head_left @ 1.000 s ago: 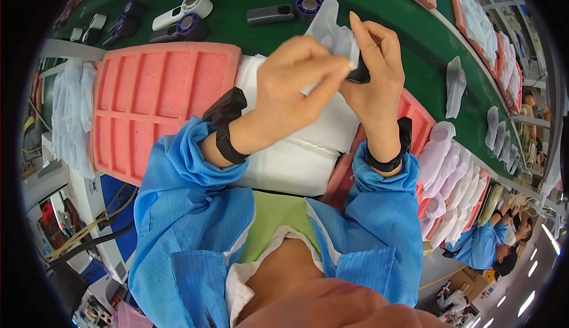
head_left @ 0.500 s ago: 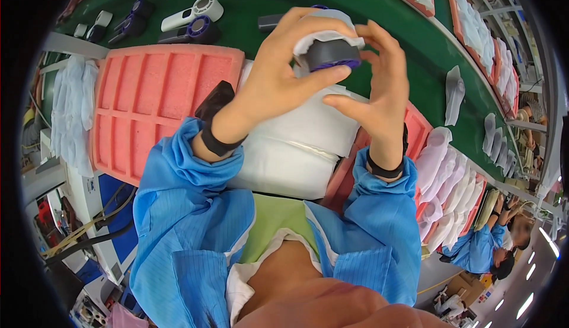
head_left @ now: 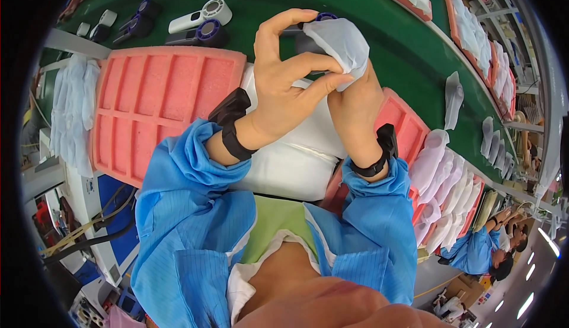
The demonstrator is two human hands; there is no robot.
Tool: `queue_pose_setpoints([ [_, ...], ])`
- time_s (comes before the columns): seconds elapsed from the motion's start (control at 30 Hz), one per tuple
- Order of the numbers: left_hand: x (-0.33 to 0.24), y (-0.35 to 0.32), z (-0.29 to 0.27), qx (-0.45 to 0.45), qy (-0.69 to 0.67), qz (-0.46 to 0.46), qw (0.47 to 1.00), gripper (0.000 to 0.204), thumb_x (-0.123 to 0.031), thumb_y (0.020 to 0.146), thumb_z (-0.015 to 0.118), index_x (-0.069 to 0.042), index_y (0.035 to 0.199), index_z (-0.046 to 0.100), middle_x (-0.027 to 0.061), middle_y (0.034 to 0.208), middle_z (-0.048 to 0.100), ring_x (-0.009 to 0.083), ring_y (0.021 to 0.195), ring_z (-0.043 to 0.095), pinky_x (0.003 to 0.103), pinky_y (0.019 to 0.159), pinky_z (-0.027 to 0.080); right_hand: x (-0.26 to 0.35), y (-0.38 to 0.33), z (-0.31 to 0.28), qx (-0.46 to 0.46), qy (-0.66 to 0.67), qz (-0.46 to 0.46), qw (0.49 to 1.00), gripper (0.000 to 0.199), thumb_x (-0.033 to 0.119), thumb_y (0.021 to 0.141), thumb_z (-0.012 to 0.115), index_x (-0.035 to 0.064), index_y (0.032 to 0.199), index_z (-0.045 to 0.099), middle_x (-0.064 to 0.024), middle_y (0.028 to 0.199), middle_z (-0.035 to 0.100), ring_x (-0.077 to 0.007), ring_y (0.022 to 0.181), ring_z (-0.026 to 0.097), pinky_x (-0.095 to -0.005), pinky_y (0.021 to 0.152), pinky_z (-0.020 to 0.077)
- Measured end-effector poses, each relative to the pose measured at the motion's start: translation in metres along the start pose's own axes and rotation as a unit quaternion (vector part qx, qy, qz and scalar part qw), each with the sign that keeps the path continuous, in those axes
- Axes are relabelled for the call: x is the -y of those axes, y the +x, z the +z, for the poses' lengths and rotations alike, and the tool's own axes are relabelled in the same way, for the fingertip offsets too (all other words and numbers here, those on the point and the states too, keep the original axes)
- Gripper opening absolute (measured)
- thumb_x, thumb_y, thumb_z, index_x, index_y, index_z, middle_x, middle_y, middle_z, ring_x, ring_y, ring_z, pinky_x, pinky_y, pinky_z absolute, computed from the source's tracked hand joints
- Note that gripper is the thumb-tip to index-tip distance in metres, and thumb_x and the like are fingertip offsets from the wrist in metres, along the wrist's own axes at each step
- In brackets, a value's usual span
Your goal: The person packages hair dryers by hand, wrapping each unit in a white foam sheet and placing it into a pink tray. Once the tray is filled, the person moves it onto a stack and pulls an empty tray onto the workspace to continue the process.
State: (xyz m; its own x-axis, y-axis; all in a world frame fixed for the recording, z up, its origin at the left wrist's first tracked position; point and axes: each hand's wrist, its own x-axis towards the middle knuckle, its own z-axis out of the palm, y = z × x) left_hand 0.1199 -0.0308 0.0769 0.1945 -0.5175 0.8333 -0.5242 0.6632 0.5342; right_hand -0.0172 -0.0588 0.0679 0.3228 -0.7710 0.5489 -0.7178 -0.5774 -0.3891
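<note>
So the worker's got both hands up over the near edge of the green belt [head_left: 403,43], busy with a thin white bag [head_left: 344,43]. Left hand [head_left: 281,88] has its thumb and a finger pinched together on the bag's lower edge, while another finger arches up around the far side, well spread from the thumb. Right hand [head_left: 355,109] is up against the bag from below and to the right, but its fingers are tucked behind it, so can't tell how far open they are or how much they're gripping. There's a dark grey fan [head_left: 307,45] peeking out between the left fingers and the bag, looks partly covered by it; the rest is hidden.

Both wrists have a black strap [head_left: 237,144] on. Right below the hands there's a white stack [head_left: 284,171], with a pink foam tray [head_left: 166,109] to its left, compartments bare, and another pink tray [head_left: 403,114] over on the right.

Up the belt to the left sits a white fan [head_left: 216,11] next to a purple-ringed one [head_left: 209,30], with more dark ones further along. Off to the right, a wrapped piece [head_left: 454,100] lies on the belt, well apart from the hands.
</note>
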Motion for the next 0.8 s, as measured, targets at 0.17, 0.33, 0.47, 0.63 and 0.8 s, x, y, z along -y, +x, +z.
queue_pose_setpoints([
  [0.17,0.011,0.012,-0.016,0.03,0.026,-0.057,0.998,0.019,-0.012,0.071,0.079,-0.007,0.085,0.067,0.0095,0.116,0.055,0.0192,0.103,0.054,0.032,0.088,0.041,-0.011,0.006,-0.015,0.022,0.133,0.058,0.989,0.036,0.005,0.072,0.072,-0.0018,0.1,0.052,-0.0172,0.085,0.063,-0.0325,0.065,0.063,-0.036,0.057,0.0497],
  [0.33,0.035,0.006,-0.012,0.021,-0.143,-0.266,0.953,0.017,-0.016,0.069,0.078,-0.011,0.084,0.07,0.0084,0.097,0.059,0.023,0.087,0.058,0.032,0.075,0.044,-0.052,0.034,-0.039,0.26,0.311,0.221,0.887,0.037,0.013,0.079,0.073,-0.0008,0.109,0.057,-0.0116,0.087,0.066,-0.0137,0.064,0.061,-0.027,0.062,0.0481],
  [0.47,0.01,-0.02,0.025,0.314,-0.042,-0.169,0.933,0.026,-0.023,0.072,0.076,-0.009,0.089,0.064,0.0093,0.092,0.059,0.0241,0.081,0.061,0.036,0.066,0.048,-0.229,0.063,0.026,0.076,-0.135,0.195,0.969,0.043,0.025,0.079,0.069,-0.0013,0.109,0.054,-0.0196,0.096,0.067,-0.0335,0.082,0.066,-0.0427,0.071,0.0516],
  [0.63,0.008,-0.08,0.041,0.507,0.117,-0.152,0.84,0.029,-0.024,0.073,0.075,-0.009,0.091,0.059,0.0091,0.093,0.058,0.0285,0.083,0.061,0.039,0.066,0.049,-0.183,0.059,0.072,0.093,-0.343,0.18,0.917,0.058,0.021,0.074,0.068,-0.0016,0.122,0.046,-0.0234,0.131,0.05,-0.0372,0.116,0.053,-0.0432,0.098,0.0428],
  [0.8,0.01,-0.092,0.054,0.45,0.077,-0.075,0.886,0.033,-0.028,0.071,0.076,-0.004,0.086,0.06,0.0131,0.091,0.058,0.0317,0.082,0.062,0.041,0.065,0.05,-0.154,0.06,0.108,0.067,-0.049,-0.054,0.995,0.069,0.023,0.066,0.076,-0.0014,0.125,0.048,-0.0169,0.118,0.059,-0.0322,0.105,0.059,-0.0388,0.095,0.0456],
])
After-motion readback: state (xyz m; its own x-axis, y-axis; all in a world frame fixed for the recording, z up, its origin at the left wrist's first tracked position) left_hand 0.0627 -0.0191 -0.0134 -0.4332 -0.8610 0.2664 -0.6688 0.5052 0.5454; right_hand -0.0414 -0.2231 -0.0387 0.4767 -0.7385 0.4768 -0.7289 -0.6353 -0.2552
